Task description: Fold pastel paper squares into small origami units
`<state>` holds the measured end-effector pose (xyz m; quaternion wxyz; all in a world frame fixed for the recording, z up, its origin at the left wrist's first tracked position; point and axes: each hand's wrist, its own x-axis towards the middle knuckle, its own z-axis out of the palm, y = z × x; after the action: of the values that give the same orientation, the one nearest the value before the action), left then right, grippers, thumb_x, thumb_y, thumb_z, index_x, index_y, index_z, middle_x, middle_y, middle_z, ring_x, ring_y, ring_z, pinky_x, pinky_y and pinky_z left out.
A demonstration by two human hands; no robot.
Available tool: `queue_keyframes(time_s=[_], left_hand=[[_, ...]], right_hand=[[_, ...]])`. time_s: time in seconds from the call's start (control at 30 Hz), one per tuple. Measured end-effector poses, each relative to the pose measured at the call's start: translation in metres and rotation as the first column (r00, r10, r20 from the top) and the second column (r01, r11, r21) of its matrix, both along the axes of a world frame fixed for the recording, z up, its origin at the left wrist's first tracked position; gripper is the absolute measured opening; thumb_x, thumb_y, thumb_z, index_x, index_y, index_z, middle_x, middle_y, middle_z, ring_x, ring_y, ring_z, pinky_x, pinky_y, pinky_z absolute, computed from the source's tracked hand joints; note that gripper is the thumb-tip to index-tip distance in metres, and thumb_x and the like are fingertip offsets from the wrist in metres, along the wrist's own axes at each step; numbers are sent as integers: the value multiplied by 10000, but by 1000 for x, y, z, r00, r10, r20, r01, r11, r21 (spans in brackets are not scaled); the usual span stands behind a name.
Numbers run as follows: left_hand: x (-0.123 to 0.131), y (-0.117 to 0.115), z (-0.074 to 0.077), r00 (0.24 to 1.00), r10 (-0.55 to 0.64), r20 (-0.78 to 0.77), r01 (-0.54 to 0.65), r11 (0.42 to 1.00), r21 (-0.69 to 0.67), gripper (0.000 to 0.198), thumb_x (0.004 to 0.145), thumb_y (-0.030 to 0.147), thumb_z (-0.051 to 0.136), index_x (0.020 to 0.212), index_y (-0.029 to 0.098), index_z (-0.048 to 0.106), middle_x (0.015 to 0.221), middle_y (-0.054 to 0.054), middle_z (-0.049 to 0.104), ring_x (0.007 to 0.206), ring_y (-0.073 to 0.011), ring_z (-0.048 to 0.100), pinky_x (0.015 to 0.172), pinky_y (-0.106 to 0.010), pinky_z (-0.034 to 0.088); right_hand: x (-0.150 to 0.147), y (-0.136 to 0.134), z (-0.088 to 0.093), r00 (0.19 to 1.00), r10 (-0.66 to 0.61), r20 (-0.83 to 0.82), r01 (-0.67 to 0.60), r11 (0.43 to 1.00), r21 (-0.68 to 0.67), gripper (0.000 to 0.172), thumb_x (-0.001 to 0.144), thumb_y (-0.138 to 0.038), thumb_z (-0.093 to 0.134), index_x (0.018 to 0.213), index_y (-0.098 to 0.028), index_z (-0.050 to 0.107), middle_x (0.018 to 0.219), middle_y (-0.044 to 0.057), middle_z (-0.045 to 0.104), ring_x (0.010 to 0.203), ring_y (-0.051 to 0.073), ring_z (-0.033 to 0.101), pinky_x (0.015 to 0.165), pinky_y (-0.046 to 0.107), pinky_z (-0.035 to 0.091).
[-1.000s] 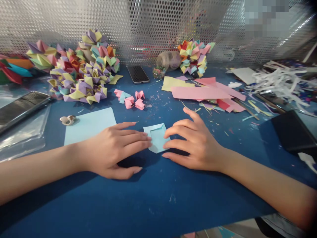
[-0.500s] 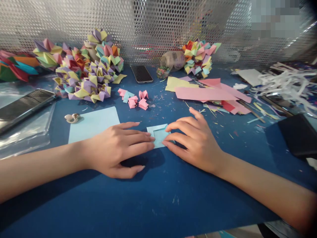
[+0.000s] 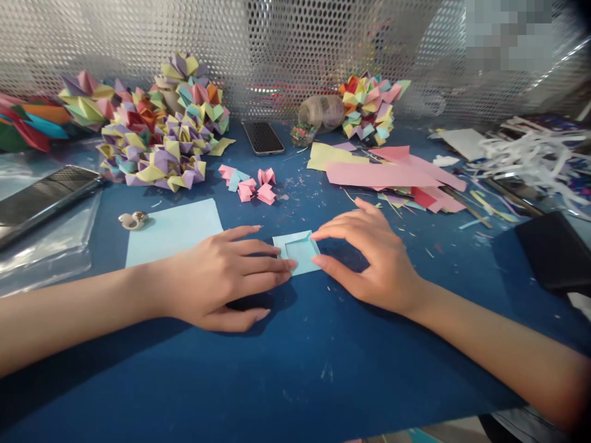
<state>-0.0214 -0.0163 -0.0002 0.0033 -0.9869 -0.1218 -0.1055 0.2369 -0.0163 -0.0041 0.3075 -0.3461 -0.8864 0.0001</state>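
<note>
A small light-blue paper square with folded-in edges lies on the blue tabletop. My left hand is spread flat, palm down, with its fingertips pressing on the paper's left side. My right hand rests at the right side, its thumb and index fingertip touching the paper's right edge, with a gap between them. Partly under my left hand and wrist lies a larger light-blue sheet. A ring-like trinket sits on that sheet's upper left corner. Several small folded pink and blue paper pieces lie beyond the paper square.
Multicoloured folded-paper clusters stand at the back left, another cluster at the back right. One phone lies at the back, another at left. Pink and yellow paper strips, white shreds and a black object occupy the right.
My right hand's fingers have spread and shifted slightly right, uncovering the paper's right side. My left fingertips have slid a little to the right on the paper.
</note>
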Motion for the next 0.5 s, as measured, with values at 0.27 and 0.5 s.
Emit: queue_keyframes(time_s=[0.27, 0.5], left_hand=[[0, -1, 0, 1000, -5, -25, 5, 1000, 6, 399, 897, 363, 462, 1238, 167, 526, 1340, -87, 551, 1208, -266, 525, 1088, -455, 293], [0, -1, 0, 999, 2, -32, -2, 1000, -1, 402, 895, 359, 463, 1251, 178, 510, 1345, -86, 547, 1212, -266, 522, 1097, -454, 280]], right_hand=[[11, -4, 7, 977, 211, 44, -210, 977, -27, 418, 761, -41, 433, 1132, -204, 534, 857, 0, 732, 833, 173, 652, 1099, 544, 241], [11, -1, 5, 983, 183, -1, -182, 978, -104, 376, 757, -16, 424, 1060, -222, 510, 890, -6, 732, 850, 160, 649, 1100, 526, 257]])
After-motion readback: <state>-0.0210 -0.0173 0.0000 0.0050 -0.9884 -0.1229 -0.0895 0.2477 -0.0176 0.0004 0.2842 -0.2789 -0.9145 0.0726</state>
